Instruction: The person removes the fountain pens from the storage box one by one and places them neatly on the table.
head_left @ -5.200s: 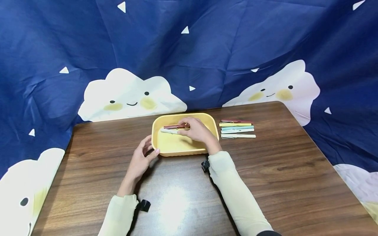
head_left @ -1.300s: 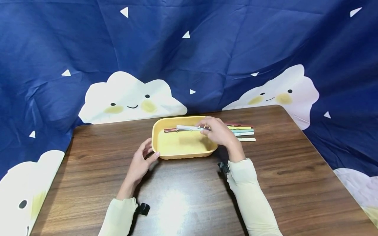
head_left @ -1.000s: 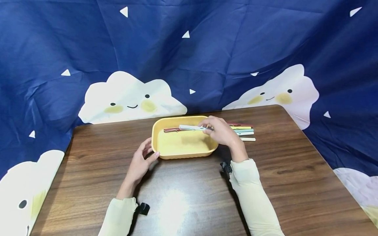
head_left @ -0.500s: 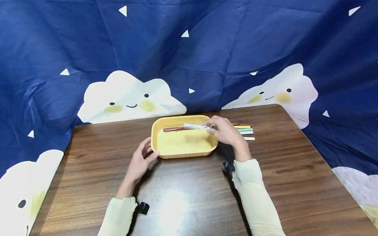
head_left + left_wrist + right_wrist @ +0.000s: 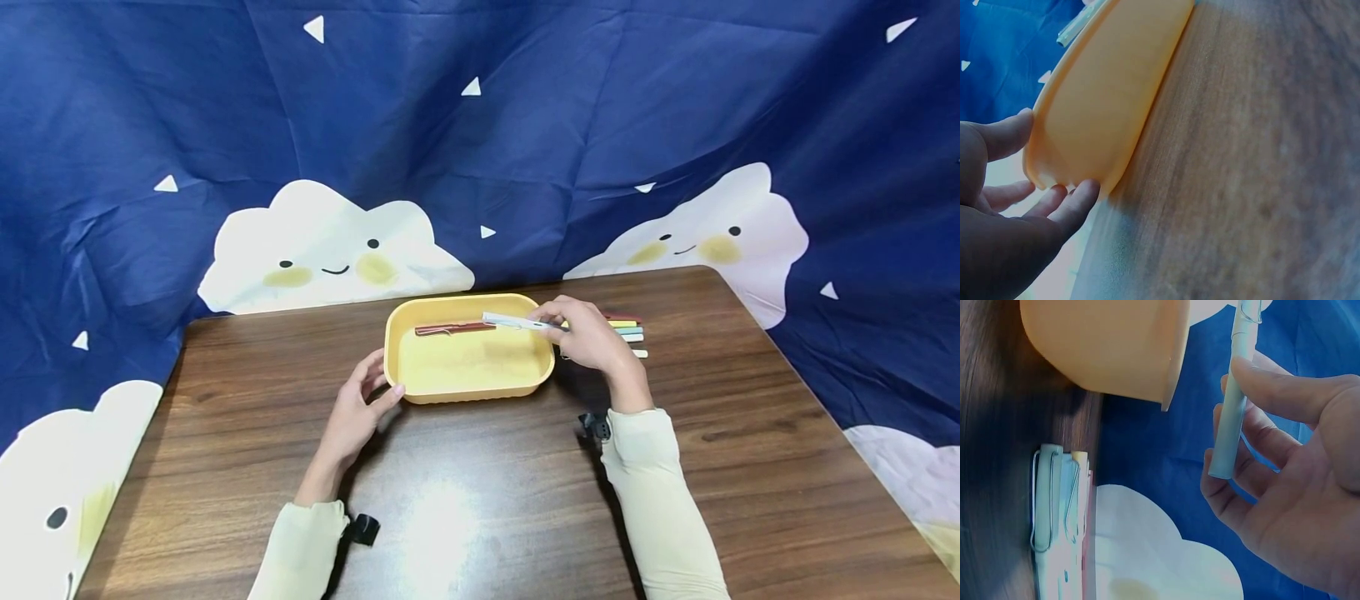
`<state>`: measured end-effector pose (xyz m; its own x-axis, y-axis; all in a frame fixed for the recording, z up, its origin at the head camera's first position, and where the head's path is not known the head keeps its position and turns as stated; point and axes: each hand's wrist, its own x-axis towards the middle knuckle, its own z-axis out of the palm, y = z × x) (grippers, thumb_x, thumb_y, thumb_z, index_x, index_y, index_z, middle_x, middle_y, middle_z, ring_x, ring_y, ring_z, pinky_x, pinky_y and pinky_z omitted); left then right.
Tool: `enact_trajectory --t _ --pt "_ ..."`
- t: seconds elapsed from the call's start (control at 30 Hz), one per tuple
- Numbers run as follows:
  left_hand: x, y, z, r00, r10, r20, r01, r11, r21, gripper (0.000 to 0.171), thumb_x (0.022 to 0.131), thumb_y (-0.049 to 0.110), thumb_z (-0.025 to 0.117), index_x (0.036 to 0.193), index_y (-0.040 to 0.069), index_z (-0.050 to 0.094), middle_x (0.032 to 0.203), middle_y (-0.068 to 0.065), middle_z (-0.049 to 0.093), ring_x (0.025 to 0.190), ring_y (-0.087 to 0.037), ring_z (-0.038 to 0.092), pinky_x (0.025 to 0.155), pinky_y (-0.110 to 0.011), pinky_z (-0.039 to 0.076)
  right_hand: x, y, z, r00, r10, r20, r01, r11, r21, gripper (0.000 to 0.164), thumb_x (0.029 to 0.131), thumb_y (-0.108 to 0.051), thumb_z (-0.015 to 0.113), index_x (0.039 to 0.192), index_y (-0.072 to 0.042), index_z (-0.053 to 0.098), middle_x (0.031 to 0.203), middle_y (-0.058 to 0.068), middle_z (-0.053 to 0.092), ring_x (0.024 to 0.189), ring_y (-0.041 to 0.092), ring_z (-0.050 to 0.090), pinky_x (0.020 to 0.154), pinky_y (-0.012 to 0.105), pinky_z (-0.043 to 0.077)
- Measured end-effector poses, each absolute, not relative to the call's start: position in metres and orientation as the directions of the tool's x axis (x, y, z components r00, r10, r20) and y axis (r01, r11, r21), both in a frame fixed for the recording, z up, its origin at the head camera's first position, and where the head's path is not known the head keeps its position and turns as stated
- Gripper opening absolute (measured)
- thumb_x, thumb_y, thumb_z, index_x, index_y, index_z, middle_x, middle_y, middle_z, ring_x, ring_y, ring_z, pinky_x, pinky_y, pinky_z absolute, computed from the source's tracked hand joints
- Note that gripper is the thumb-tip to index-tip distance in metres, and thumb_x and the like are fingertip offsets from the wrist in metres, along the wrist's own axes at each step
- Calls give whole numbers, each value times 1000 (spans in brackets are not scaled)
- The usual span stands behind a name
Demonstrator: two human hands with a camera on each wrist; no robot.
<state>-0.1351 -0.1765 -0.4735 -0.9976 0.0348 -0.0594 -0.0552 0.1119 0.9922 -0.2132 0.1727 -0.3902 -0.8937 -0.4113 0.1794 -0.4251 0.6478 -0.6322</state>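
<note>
My right hand (image 5: pixel 596 340) pinches a white pen (image 5: pixel 517 322) with a wire clip between thumb and fingers. The pen lies level over the right part of a yellow tray (image 5: pixel 465 397), its clip end pointing left. In the right wrist view its pale barrel (image 5: pixel 1229 425) passes under the thumb, beside the tray's end. A dark red pen (image 5: pixel 450 329) lies inside the tray near the back wall. At the tray's left front corner my left hand (image 5: pixel 356 412) rests its thumb and fingertips on the wall; in the left wrist view the fingers (image 5: pixel 1075 209) touch the tray's end.
Right of the tray, a row of several capped pens (image 5: pixel 630 331), red, yellow, teal and white, lies side by side on the wooden table (image 5: pixel 465 467), partly behind my right hand. A blue curtain (image 5: pixel 480 142) with white clouds hangs beyond the table's back edge.
Earlier my right hand was inside the tray at the white pen beside the red one. It has lifted that pen and moved right, over the tray's right end. My left hand stays put.
</note>
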Motion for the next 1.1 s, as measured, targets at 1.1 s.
enact_trajectory --t 1.1 --pt "-135 -177 -473 -997 32 -65 -60 127 990 66 95 7 72 153 11 41 142 -16 51 131 -32 49 93 -21 47 -212 216 -406 -897 -408 168 -426 701 -573 20 91 6 69 107 -4 75 106 13 69 92 31 60 83 48 48"
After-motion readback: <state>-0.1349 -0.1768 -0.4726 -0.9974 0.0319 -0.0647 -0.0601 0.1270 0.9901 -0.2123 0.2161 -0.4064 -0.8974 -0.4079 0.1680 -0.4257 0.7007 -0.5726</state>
